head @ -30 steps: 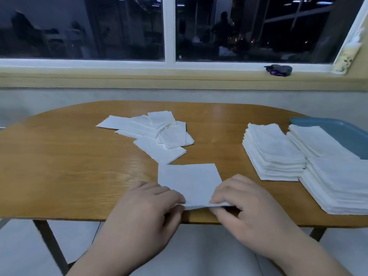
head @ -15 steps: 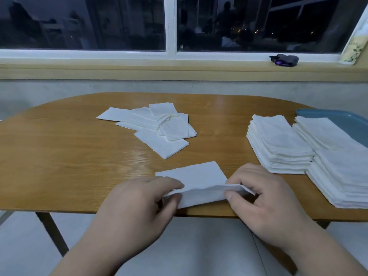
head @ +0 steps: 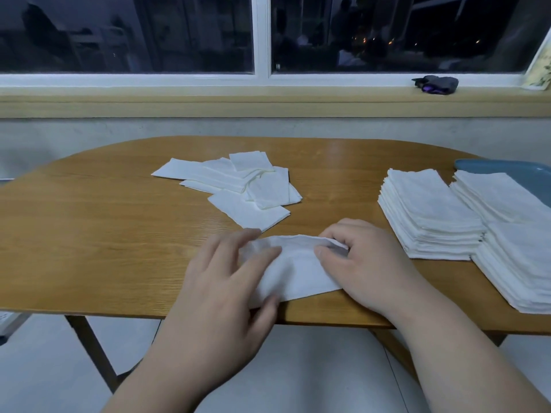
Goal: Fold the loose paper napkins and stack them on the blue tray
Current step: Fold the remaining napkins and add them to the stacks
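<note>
napkin (head: 298, 269) — near edge lifted, folded over toward far edge | left hand (head: 226, 281), right hand (head: 366, 263) — moved forward with it

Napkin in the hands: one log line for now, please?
step: mid-fold | left hand: grips napkin | right hand: pinches napkin | loose napkins: piled behind

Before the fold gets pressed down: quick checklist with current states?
1. Grip on napkin: ok, left hand holds its left end, right hand pinches the folded-over edge.
2. Fold flat: not ok, top edge is raised.
3. Corners aligned: cannot tell, hands cover them.
4. Loose napkins apart from the fold: ok.
5. Folded stacks on blue tray: cannot tell, only its far corner shows.
</note>
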`<state>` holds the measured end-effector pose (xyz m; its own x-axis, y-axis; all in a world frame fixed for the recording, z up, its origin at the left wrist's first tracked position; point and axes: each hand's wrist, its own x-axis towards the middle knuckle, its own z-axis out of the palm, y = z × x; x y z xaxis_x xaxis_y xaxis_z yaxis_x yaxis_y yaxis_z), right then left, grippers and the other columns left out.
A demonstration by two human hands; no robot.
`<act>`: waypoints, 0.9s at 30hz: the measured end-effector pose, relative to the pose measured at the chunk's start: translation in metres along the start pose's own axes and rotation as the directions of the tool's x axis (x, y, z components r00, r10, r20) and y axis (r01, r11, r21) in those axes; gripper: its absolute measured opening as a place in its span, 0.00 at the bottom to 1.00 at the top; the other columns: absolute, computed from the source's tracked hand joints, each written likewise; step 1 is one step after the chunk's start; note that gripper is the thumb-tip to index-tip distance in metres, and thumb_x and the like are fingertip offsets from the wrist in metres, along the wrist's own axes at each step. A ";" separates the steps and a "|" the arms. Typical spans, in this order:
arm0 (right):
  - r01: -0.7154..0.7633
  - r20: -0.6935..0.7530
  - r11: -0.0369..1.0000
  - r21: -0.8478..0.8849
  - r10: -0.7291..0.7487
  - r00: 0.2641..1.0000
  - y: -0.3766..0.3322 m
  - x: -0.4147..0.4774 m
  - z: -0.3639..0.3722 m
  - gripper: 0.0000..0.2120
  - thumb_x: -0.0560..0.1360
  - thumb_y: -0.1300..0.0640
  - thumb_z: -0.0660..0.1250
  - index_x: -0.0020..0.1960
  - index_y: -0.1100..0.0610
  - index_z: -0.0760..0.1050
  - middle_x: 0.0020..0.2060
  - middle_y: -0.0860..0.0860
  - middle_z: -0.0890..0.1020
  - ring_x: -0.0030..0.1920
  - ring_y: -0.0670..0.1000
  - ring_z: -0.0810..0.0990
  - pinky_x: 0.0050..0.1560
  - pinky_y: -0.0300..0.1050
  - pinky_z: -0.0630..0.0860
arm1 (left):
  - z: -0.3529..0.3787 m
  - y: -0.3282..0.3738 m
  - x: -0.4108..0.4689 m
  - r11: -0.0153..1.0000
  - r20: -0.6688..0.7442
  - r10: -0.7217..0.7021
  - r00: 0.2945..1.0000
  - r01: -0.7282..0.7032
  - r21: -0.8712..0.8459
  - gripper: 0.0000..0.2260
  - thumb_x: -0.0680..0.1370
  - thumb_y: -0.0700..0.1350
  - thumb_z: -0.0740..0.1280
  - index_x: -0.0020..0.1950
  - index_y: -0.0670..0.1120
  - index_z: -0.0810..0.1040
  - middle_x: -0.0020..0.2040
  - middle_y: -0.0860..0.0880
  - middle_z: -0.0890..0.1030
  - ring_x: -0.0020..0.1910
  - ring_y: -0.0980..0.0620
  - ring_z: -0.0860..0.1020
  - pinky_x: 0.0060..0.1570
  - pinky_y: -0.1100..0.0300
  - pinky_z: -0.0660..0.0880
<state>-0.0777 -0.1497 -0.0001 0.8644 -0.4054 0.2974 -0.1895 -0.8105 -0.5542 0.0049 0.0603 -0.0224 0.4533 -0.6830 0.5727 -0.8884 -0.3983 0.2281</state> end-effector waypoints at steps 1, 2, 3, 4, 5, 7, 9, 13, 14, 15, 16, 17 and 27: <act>0.002 0.003 1.000 -0.014 -0.002 1.000 0.000 0.002 0.002 0.07 0.77 0.51 0.64 0.44 0.47 0.80 0.43 0.43 0.79 0.50 0.43 0.74 0.51 0.46 0.73 | 0.001 0.000 -0.001 1.000 0.023 0.020 1.000 -0.021 0.007 0.19 0.74 0.53 0.65 0.64 0.52 0.76 0.66 0.48 0.73 0.65 0.46 0.70 0.62 0.48 0.71; -0.001 0.008 1.000 -0.030 0.001 1.000 0.000 0.004 0.003 0.06 0.78 0.50 0.64 0.47 0.46 0.80 0.45 0.42 0.80 0.51 0.44 0.74 0.52 0.45 0.73 | 0.003 -0.001 -0.001 0.999 0.047 0.033 0.998 -0.034 0.011 0.17 0.75 0.54 0.65 0.63 0.53 0.76 0.64 0.50 0.74 0.64 0.46 0.71 0.60 0.48 0.72; -0.007 0.012 0.999 -0.049 0.007 1.000 0.000 0.005 0.004 0.07 0.78 0.49 0.64 0.53 0.45 0.80 0.49 0.41 0.79 0.54 0.44 0.74 0.54 0.44 0.72 | 0.004 -0.001 -0.002 0.999 0.074 0.040 0.996 -0.041 0.010 0.16 0.75 0.55 0.65 0.61 0.54 0.77 0.63 0.52 0.75 0.63 0.47 0.72 0.59 0.49 0.72; -0.013 0.012 0.997 -0.074 0.014 1.000 0.001 0.006 0.004 0.11 0.78 0.48 0.64 0.59 0.44 0.79 0.54 0.39 0.78 0.57 0.43 0.73 0.57 0.43 0.72 | 0.004 -0.001 -0.002 0.999 0.100 0.046 0.994 -0.047 0.010 0.15 0.75 0.55 0.64 0.60 0.55 0.77 0.61 0.54 0.75 0.62 0.49 0.73 0.58 0.49 0.72; -0.021 0.004 0.995 -0.095 0.021 1.000 0.001 0.007 0.004 0.16 0.78 0.47 0.65 0.65 0.43 0.75 0.58 0.39 0.76 0.61 0.43 0.71 0.61 0.42 0.71 | 0.005 -0.002 -0.003 0.999 0.124 0.052 0.991 -0.054 0.012 0.13 0.75 0.56 0.64 0.59 0.56 0.77 0.60 0.55 0.75 0.61 0.50 0.74 0.57 0.51 0.73; -0.035 -0.025 0.991 -0.127 0.032 0.999 0.003 0.005 0.002 0.22 0.78 0.46 0.66 0.71 0.42 0.70 0.60 0.38 0.71 0.63 0.42 0.68 0.64 0.43 0.70 | 0.005 -0.002 -0.004 0.998 0.163 0.059 0.985 -0.062 0.014 0.12 0.76 0.58 0.63 0.56 0.58 0.78 0.57 0.59 0.76 0.59 0.54 0.75 0.55 0.54 0.72; -0.011 -0.030 0.991 -0.134 0.007 1.000 0.005 -0.001 0.000 0.20 0.78 0.47 0.67 0.68 0.41 0.71 0.58 0.35 0.68 0.61 0.40 0.66 0.61 0.39 0.69 | 0.003 -0.003 -0.004 0.998 0.192 0.061 0.979 -0.064 0.010 0.11 0.76 0.60 0.62 0.54 0.60 0.79 0.54 0.62 0.76 0.56 0.56 0.76 0.55 0.57 0.72; 0.137 0.111 0.986 -0.095 -0.126 0.986 0.007 -0.021 -0.003 0.08 0.75 0.44 0.67 0.53 0.43 0.80 0.50 0.35 0.75 0.57 0.38 0.70 0.56 0.37 0.69 | 0.000 -0.006 -0.004 0.996 0.225 0.088 0.970 -0.093 0.015 0.12 0.74 0.63 0.62 0.52 0.60 0.79 0.52 0.63 0.77 0.53 0.58 0.76 0.53 0.60 0.70; 0.171 0.156 0.979 -0.107 -0.153 0.976 0.007 -0.025 -0.004 0.11 0.73 0.40 0.65 0.51 0.43 0.81 0.49 0.34 0.76 0.57 0.38 0.71 0.58 0.38 0.69 | 0.000 -0.006 -0.004 0.994 0.234 0.097 0.968 -0.106 0.026 0.13 0.73 0.63 0.62 0.52 0.61 0.79 0.52 0.63 0.77 0.53 0.58 0.76 0.53 0.60 0.69; 0.197 0.188 0.973 -0.121 -0.172 0.967 0.008 -0.029 -0.005 0.16 0.71 0.35 0.63 0.50 0.43 0.81 0.48 0.34 0.77 0.57 0.38 0.71 0.59 0.38 0.67 | -0.001 -0.006 -0.004 0.992 0.241 0.105 0.965 -0.117 0.038 0.13 0.72 0.63 0.63 0.52 0.61 0.79 0.52 0.63 0.77 0.53 0.58 0.76 0.52 0.60 0.68; 0.209 0.210 0.968 -0.135 -0.178 0.961 0.008 -0.032 -0.007 0.20 0.69 0.31 0.60 0.50 0.42 0.81 0.48 0.33 0.76 0.57 0.38 0.71 0.60 0.37 0.66 | -0.002 -0.006 -0.004 0.991 0.249 0.110 0.962 -0.125 0.046 0.13 0.72 0.62 0.64 0.52 0.61 0.78 0.52 0.63 0.76 0.52 0.57 0.76 0.52 0.61 0.68; 0.220 0.223 0.965 -0.143 -0.185 0.957 0.008 -0.035 -0.008 0.23 0.68 0.29 0.59 0.50 0.42 0.81 0.48 0.33 0.76 0.58 0.38 0.70 0.60 0.36 0.64 | -0.002 -0.007 -0.004 0.991 0.256 0.113 0.960 -0.129 0.047 0.12 0.71 0.60 0.65 0.52 0.61 0.78 0.51 0.63 0.76 0.52 0.57 0.76 0.51 0.60 0.69; 0.312 0.209 0.943 -0.114 -0.284 0.936 0.012 -0.044 -0.011 0.20 0.65 0.28 0.68 0.47 0.40 0.80 0.44 0.36 0.75 0.52 0.42 0.72 0.55 0.31 0.60 | -0.010 0.000 -0.006 0.991 0.247 0.130 0.960 -0.120 -0.055 0.08 0.75 0.53 0.63 0.48 0.58 0.81 0.44 0.62 0.77 0.43 0.58 0.76 0.42 0.57 0.75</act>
<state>-0.1235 -0.1458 -0.0112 0.9601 -0.0603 0.2730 0.0380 -0.9394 -0.3409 0.0016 0.0708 -0.0178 0.3373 -0.8590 0.3851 -0.9392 -0.2788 0.2005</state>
